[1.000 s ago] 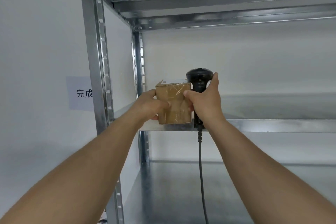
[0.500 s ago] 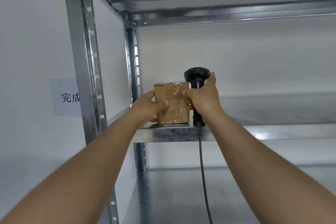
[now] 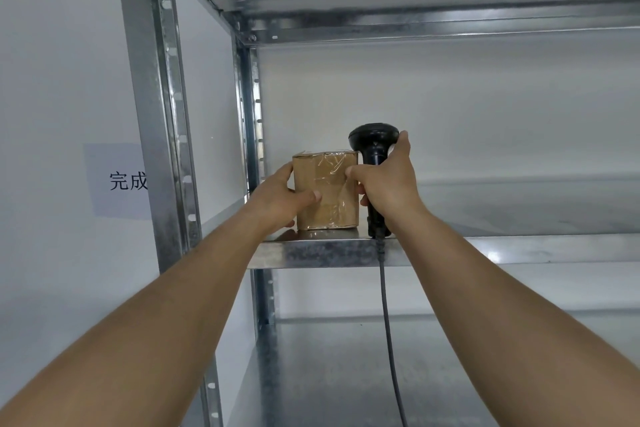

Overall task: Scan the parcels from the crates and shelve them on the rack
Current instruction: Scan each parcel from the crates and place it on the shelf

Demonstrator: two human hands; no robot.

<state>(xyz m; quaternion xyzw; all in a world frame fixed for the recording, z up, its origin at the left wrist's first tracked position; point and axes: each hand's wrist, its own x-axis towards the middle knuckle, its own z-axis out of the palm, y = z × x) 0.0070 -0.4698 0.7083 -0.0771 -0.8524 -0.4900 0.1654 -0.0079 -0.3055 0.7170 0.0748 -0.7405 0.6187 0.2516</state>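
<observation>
A grey paper sign (image 3: pixel 116 180) on the wall left of the rack reads "完成". The parcel (image 3: pixel 325 192), a small brown cardboard box wrapped in glossy clear tape, stands on the galvanised steel shelf (image 3: pixel 485 248) near its front left corner. The left hand (image 3: pixel 282 198) grips its left side, thumb across the front. The right hand (image 3: pixel 388 180) holds the black plastic scanner (image 3: pixel 373 146) upright, fingers curled round the handle, thumb touching the parcel. Its grey cable (image 3: pixel 388 322) hangs below.
</observation>
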